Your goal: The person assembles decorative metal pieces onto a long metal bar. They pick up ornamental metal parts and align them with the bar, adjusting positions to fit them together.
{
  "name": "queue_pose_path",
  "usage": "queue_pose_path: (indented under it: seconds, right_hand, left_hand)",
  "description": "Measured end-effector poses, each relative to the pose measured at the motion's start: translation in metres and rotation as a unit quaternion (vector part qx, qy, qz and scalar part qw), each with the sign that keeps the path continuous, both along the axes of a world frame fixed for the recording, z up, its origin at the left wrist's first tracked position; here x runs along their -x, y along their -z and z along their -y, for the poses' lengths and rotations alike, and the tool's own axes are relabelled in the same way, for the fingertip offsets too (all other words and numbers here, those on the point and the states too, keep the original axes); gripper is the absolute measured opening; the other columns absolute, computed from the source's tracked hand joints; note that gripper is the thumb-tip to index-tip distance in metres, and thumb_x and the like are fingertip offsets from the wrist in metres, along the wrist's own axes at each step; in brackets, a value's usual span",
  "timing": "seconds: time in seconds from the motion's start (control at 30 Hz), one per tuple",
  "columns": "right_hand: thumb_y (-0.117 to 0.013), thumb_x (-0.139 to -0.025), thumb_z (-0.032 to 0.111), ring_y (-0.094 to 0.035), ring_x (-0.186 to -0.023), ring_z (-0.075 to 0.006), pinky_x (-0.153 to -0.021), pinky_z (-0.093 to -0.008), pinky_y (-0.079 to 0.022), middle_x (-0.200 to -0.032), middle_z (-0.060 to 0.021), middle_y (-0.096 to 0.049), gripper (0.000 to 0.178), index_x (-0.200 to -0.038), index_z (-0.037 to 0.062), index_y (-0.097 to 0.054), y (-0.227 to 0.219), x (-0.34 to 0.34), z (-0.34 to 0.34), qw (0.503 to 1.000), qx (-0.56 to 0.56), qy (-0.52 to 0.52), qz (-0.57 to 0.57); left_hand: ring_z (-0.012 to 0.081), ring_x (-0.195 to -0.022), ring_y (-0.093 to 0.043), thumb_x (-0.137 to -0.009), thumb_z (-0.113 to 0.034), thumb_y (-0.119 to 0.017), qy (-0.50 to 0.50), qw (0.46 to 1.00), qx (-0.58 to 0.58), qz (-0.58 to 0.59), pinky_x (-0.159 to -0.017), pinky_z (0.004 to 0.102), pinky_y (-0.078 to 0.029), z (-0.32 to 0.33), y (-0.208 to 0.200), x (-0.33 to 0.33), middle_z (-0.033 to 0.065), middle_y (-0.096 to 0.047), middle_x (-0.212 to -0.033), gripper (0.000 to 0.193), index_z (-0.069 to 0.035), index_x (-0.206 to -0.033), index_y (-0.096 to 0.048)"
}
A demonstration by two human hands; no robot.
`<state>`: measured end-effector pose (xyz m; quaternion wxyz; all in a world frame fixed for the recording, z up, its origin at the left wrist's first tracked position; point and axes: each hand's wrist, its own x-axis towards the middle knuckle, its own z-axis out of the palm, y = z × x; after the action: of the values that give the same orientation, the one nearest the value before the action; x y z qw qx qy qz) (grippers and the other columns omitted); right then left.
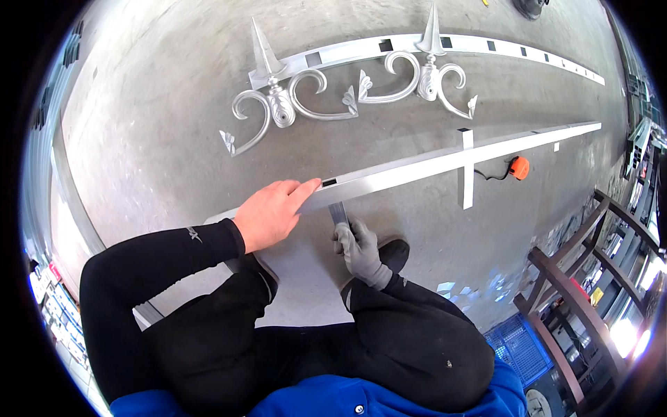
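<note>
A long silver rail with rectangular slots runs from near my left hand away to the right. My bare left hand is closed over its near end, the index finger stretched beside a dark slot. In a grey glove, my right hand is closed around a short flat metal bar. The bar's upper end meets the rail's lower edge below that slot; whether it enters cannot be seen. Farther right, a short silver crosspiece passes through the rail, sticking out on both sides.
Two silver scrollwork ornaments with spear points, one left and one right, lie against a second slotted rail. An orange tape measure is on the concrete floor. Brown metal frames and a blue crate stand at the right.
</note>
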<state>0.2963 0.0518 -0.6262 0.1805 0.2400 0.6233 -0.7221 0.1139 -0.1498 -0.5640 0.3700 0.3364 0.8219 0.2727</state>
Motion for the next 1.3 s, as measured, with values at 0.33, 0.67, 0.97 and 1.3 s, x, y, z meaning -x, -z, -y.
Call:
queue_pose_path:
  seconds: [0.33, 0.67, 0.97, 1.3]
  right_hand:
    - [-0.054, -0.108, 0.012, -0.060, -0.062, -0.0082, -0.055, -0.0272, -0.050, -0.079, -0.0031, -0.062, 0.015, -0.117, 0.0002, -0.057, -0.011, 0.015, 0.000, 0.999, -0.026, -0.042, 0.010]
    - [-0.065, -0.104, 0.025, -0.062, -0.058, -0.0107, -0.052, -0.0290, -0.053, -0.082, -0.0059, -0.064, 0.026, -0.110, 0.0024, -0.054, -0.041, 0.059, -0.020, 0.964, 0.204, -0.007, 0.169]
    - [-0.059, -0.106, 0.028, -0.059, -0.054, -0.0131, -0.048, -0.0317, -0.050, -0.078, -0.0069, -0.061, 0.027, -0.109, 0.0030, -0.051, -0.054, 0.083, -0.015, 0.969, 0.172, -0.010, 0.176]
    - [-0.057, -0.106, 0.030, -0.067, -0.066, -0.0249, -0.062, -0.0417, -0.053, -0.079, -0.0138, -0.065, 0.028, -0.106, 0.0029, -0.050, -0.054, 0.076, -0.013, 0.984, 0.078, -0.061, 0.151]
  left_hand:
    - [0.0404, -0.107, -0.066, -0.086, -0.003, -0.066, -0.010, 1.000, 0.016, 0.011, -0.092, 0.0472, -0.056, -0.001, 0.004, 0.004, 0.0198, -0.066, -0.120, 0.067, -0.009, -0.149, -0.048]
    - [0.0427, -0.076, -0.067, -0.092, -0.018, -0.071, -0.011, 0.995, 0.028, 0.100, -0.068, 0.0474, -0.052, -0.018, 0.010, 0.043, 0.0221, -0.067, -0.082, 0.041, -0.004, -0.126, -0.054]
    - [0.0462, -0.080, -0.067, -0.094, -0.019, -0.071, -0.031, 0.998, 0.023, 0.055, -0.069, 0.0490, -0.052, -0.033, 0.015, 0.048, 0.0251, -0.069, -0.090, 0.043, -0.005, -0.130, -0.053]
    - [0.0281, -0.066, -0.064, -0.094, -0.015, -0.070, -0.053, 0.994, 0.032, 0.085, -0.064, 0.0378, -0.051, -0.035, 0.018, 0.040, 0.0175, -0.067, -0.084, 0.044, -0.005, -0.134, -0.056]
